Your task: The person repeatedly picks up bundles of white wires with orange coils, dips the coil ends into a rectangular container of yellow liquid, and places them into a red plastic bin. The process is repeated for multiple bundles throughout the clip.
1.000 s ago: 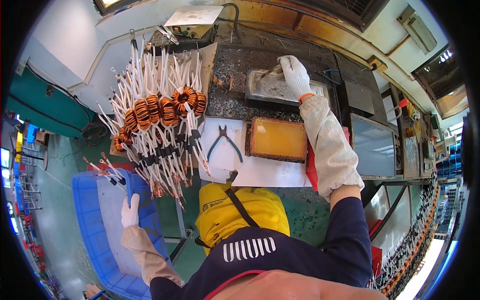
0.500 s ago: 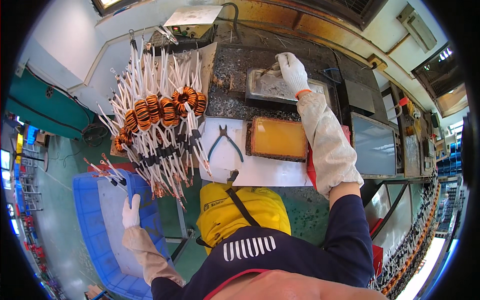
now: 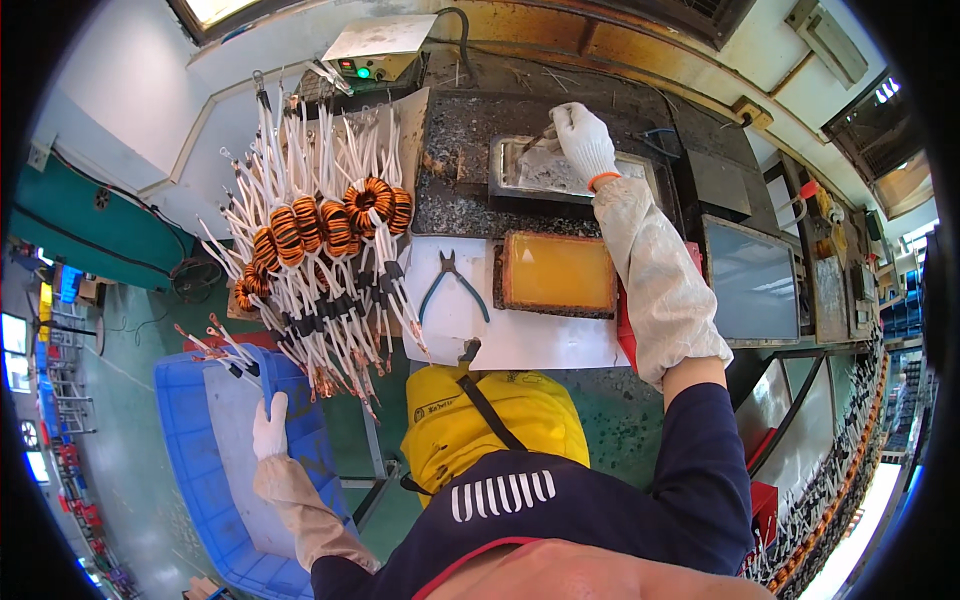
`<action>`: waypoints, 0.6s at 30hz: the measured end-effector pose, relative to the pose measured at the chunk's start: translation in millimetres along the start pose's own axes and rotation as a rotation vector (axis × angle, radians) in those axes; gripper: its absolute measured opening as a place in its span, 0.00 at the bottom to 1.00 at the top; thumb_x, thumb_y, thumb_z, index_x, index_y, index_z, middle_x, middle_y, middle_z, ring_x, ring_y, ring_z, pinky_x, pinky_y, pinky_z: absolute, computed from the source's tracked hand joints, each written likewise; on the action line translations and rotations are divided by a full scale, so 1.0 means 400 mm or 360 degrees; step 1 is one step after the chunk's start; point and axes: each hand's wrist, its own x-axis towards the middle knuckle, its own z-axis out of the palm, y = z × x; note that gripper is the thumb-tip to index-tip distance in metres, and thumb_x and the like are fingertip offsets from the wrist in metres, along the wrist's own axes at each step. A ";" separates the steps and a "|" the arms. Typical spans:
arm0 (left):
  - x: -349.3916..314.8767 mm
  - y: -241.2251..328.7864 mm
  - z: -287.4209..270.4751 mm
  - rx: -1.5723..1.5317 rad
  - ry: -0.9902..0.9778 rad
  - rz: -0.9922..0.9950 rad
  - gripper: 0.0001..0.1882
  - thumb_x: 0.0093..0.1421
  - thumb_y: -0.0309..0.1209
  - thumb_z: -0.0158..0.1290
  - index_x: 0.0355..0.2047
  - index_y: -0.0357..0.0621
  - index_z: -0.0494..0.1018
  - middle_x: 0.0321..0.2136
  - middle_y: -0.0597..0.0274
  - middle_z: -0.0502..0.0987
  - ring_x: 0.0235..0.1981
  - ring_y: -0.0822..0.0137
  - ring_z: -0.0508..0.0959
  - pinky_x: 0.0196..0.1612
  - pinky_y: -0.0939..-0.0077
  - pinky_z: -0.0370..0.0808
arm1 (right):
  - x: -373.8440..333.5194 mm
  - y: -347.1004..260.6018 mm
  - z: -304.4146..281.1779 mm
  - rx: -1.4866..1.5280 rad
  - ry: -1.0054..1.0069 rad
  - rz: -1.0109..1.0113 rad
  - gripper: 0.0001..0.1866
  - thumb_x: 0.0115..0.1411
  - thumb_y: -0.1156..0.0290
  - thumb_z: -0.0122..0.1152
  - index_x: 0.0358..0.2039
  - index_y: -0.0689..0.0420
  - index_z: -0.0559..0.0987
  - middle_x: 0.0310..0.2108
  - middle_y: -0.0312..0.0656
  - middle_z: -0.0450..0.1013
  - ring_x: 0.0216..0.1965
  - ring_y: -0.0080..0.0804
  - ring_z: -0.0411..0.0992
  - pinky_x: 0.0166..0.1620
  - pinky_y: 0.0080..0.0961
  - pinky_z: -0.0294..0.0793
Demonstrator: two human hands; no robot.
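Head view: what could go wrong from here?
1. The right hand is low over the tray; a slip might dip it in. Whether that's hot, I can't tell.
2. Leads from the crowded coils overhang the bench edge near the left hand; a sleeve could snag them and drag coils down.

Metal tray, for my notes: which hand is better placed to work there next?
Probably the right hand: it is over the metal tray, while the left hand is at the blue bin.
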 end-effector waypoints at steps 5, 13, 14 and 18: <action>-0.012 0.019 -0.008 -0.0048 -0.0048 0.0020 0.40 0.57 0.60 0.51 0.58 0.39 0.68 0.52 0.47 0.74 0.55 0.53 0.73 0.58 0.68 0.64 | 0.005 0.040 -0.029 -0.0027 0.0025 0.0102 0.20 0.64 0.52 0.47 0.42 0.55 0.78 0.39 0.57 0.76 0.44 0.58 0.73 0.48 0.46 0.72; -0.004 0.005 -0.006 0.0045 -0.0020 0.0008 0.42 0.57 0.62 0.50 0.58 0.39 0.68 0.53 0.45 0.74 0.56 0.52 0.72 0.59 0.66 0.64 | -0.002 0.129 -0.101 -0.0185 0.0181 0.0096 0.21 0.63 0.52 0.48 0.41 0.57 0.79 0.40 0.58 0.76 0.45 0.58 0.73 0.48 0.45 0.72; -0.003 0.003 -0.006 0.0055 -0.0012 0.0009 0.42 0.57 0.62 0.50 0.58 0.39 0.68 0.53 0.45 0.74 0.56 0.51 0.72 0.59 0.66 0.64 | 0.000 0.145 -0.108 -0.0214 0.0211 0.0109 0.22 0.63 0.52 0.47 0.42 0.57 0.79 0.40 0.58 0.76 0.45 0.59 0.73 0.49 0.45 0.72; 0.017 -0.027 0.006 0.0098 0.0037 0.0010 0.42 0.56 0.63 0.50 0.59 0.40 0.67 0.53 0.45 0.74 0.56 0.50 0.72 0.59 0.65 0.64 | 0.005 0.214 -0.142 -0.0188 0.0227 0.0194 0.22 0.63 0.52 0.48 0.42 0.57 0.79 0.40 0.58 0.76 0.45 0.59 0.73 0.49 0.45 0.72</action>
